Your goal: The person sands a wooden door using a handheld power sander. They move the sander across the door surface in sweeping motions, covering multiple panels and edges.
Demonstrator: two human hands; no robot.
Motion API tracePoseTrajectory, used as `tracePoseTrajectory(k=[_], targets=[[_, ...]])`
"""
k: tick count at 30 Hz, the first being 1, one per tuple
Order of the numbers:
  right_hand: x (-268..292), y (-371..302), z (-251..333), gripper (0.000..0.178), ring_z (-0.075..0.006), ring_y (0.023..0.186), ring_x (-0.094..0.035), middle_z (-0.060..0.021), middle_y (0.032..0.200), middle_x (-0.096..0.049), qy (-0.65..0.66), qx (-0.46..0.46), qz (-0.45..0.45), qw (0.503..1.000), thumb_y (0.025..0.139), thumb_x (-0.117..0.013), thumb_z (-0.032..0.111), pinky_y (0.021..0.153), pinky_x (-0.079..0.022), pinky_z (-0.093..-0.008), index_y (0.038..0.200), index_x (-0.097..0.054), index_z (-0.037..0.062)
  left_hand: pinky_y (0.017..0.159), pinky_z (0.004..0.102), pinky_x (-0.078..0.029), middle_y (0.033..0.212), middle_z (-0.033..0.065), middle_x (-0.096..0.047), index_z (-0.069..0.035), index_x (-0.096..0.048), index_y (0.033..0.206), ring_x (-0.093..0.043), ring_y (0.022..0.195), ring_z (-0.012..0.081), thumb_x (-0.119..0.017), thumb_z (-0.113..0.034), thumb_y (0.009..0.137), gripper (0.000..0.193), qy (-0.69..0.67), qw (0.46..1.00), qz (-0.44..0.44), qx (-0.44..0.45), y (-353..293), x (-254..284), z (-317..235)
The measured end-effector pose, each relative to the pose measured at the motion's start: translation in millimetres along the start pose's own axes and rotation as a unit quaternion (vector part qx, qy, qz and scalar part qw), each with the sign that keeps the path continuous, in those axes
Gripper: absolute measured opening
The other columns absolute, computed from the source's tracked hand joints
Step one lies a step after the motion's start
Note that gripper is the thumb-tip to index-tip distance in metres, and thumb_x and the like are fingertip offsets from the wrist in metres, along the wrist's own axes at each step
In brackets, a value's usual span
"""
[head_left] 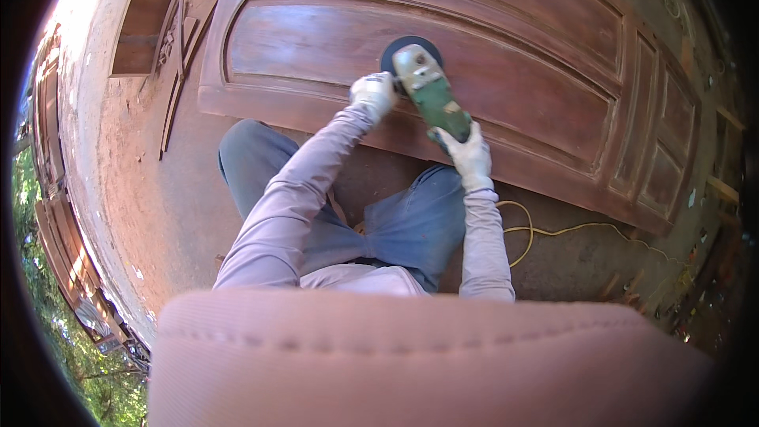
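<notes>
A green angle grinder (443,107) with a grey metal head and a dark round disc (389,55) lies over the long panel of a reddish-brown wooden door (316,39). My left hand (373,95), in a white glove, is closed around the side handle by the grinder's head; the handle itself is mostly hidden. Gloved in white too, my right hand (470,156) wraps the rear of the green body. The disc appears to rest on the panel's surface, though its underside is out of sight. Raised mouldings frame the door's panels.
A yellow cord (553,231) loops on the floor right of my right forearm. My bent knees (257,160) are close to the door's near edge. Left of the door lie thin wood strips (175,91) and a brown wooden box-like piece (142,28). Scraps lie at the far right.
</notes>
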State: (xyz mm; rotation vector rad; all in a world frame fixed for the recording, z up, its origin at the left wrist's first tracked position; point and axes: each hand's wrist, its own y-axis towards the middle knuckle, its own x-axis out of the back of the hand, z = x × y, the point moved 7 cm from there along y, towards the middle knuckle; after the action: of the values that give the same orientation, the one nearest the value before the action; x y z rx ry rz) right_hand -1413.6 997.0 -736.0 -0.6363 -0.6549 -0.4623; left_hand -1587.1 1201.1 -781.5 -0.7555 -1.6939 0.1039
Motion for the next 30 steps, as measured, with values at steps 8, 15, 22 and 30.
tracePoseTrajectory(k=[8,15,22,30], targets=[[116.3,7.9,-130.2,0.047,-0.0156,0.062,-0.068,-0.0083,0.085,-0.073,0.133,-0.125,-0.072,0.981,0.086,-0.083,0.036,0.051,-0.053,-0.0326,0.114,-0.066,0.0014,0.083,0.0456,-0.060,0.109,0.0119,-0.077,-0.015,-0.079,0.107,-0.074,0.103,0.0312,-0.063,-0.017,0.090,0.024,-0.048,0.988,0.093,-0.113,14.8,-40.5,-199.7],[164.2,-1.4,-193.6,0.036,-0.0104,0.050,-0.057,-0.0036,0.078,-0.068,0.274,-0.188,-0.083,0.939,0.093,-0.077,0.033,0.040,-0.043,-0.0252,0.115,-0.064,0.0074,0.079,0.0472,-0.061,0.109,0.0097,-0.078,-0.015,-0.079,0.110,-0.075,0.101,0.0280,-0.061,-0.018,0.093,0.025,-0.038,0.970,0.128,-0.203,26.6,-68.6,-315.3],[143.8,-30.1,-188.8,0.040,-0.0103,0.052,-0.058,-0.0041,0.079,-0.068,0.213,-0.206,-0.067,0.953,0.092,-0.078,0.031,0.043,-0.045,-0.0264,0.118,-0.062,0.0058,0.083,0.0460,-0.060,0.109,0.0117,-0.077,-0.014,-0.079,0.110,-0.074,0.104,0.0297,-0.060,-0.020,0.092,0.026,-0.087,0.972,0.159,-0.150,-10.5,-70.9,-261.3],[67.7,-4.5,-90.8,0.060,-0.0239,0.091,-0.074,-0.0147,0.107,-0.076,0.084,-0.070,-0.034,0.993,0.083,-0.086,0.036,0.079,-0.058,-0.0371,0.129,-0.064,0.0040,0.086,0.0470,-0.058,0.102,0.0163,-0.076,-0.012,-0.074,0.104,-0.073,0.099,0.0346,-0.061,-0.027,0.091,0.024,-0.068,0.992,0.090,-0.062,-12.4,-33.4,-113.6]])
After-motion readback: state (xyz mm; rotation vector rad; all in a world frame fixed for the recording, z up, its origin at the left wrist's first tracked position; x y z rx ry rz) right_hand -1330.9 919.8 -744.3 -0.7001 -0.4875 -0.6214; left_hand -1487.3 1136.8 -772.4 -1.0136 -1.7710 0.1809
